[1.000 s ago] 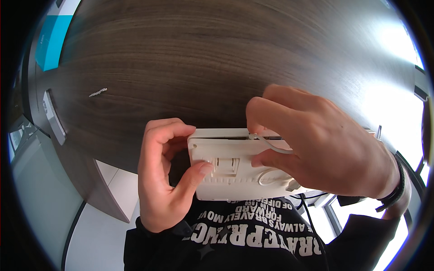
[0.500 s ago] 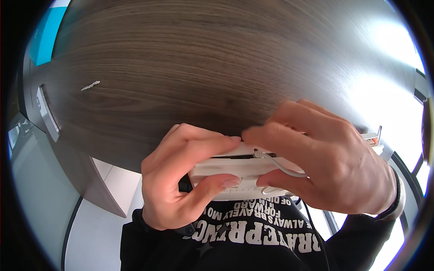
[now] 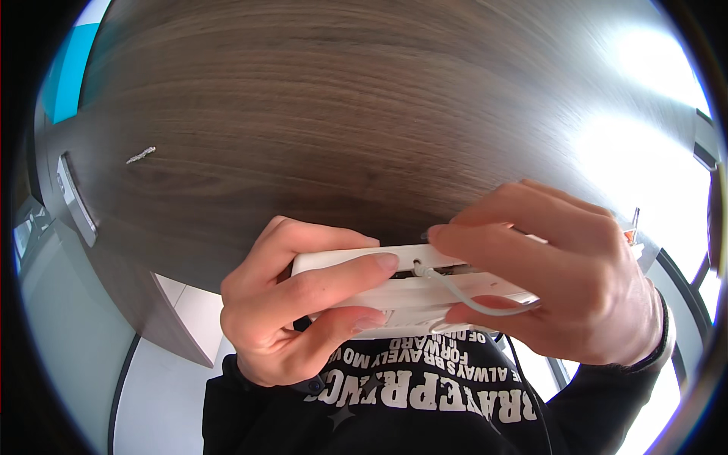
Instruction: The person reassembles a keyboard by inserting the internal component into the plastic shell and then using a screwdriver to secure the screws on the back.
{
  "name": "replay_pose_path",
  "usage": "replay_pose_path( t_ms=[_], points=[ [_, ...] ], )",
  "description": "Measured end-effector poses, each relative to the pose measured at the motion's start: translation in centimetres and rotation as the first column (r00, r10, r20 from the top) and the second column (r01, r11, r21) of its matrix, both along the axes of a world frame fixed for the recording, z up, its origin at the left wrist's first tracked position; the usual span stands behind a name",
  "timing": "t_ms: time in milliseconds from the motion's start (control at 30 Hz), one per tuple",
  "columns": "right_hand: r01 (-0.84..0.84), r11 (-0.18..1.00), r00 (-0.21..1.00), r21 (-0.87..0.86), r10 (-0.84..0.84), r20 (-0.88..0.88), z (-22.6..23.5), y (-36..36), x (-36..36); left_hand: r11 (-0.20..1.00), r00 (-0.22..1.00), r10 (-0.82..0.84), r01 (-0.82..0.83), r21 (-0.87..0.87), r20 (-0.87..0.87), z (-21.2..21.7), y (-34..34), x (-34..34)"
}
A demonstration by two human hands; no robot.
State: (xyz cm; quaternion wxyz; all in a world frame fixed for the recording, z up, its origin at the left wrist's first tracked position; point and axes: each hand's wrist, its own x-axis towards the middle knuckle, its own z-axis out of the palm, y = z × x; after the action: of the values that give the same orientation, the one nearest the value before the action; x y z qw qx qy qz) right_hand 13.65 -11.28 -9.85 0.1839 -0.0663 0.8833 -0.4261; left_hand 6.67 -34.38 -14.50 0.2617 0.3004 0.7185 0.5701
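Note:
A long white plastic casing (image 3: 326,261) is held close to my body at the table's near edge. Along its length runs a dark gap between an upper and a lower part. A white cord (image 3: 485,309) comes out of a small hole by that gap and curves toward my right palm. My left hand (image 3: 277,299) grips the casing's left end, index finger on top and thumb on the near side. At the other end, my right hand (image 3: 557,269) pinches the casing between fingers and thumb, covering that end.
The dark wood-grain table (image 3: 303,114) spreads out ahead. On its left lies a small crumpled silvery strip (image 3: 141,155). A teal box (image 3: 70,72) stands at the far left, and a grey fitting (image 3: 76,199) is at the left edge. A thin black cable (image 3: 523,371) hangs over my shirt.
The casing has tilted, showing more of its upper part. My left index finger has shifted onto its top, and my right hand has moved slightly right.

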Motion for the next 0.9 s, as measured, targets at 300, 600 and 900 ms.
replay_pose_path(
  t_ms=[300, 600, 900],
  points=[
    [0.084, 0.995, 0.994, -0.049, -0.087, -0.064, 0.5, 0.4, 1.3, 0.995, 0.991, -0.075, 0.083, 0.061, -0.112, -0.2, -0.3, -0.5],
    [0.093, 0.990, 0.994, -0.104, -0.099, -0.053, -0.5, 0.2, 1.7, 0.999, 0.996, -0.035, 0.038, 0.030, -0.087, -0.8, -1.5, -0.8],
    [0.121, 0.975, 0.985, 0.186, -0.142, 0.100, 1.4, 4.7, 4.7, 0.998, 0.994, 0.061, -0.063, -0.023, -0.090, -0.9, -3.2, -1.1]
  ],
)
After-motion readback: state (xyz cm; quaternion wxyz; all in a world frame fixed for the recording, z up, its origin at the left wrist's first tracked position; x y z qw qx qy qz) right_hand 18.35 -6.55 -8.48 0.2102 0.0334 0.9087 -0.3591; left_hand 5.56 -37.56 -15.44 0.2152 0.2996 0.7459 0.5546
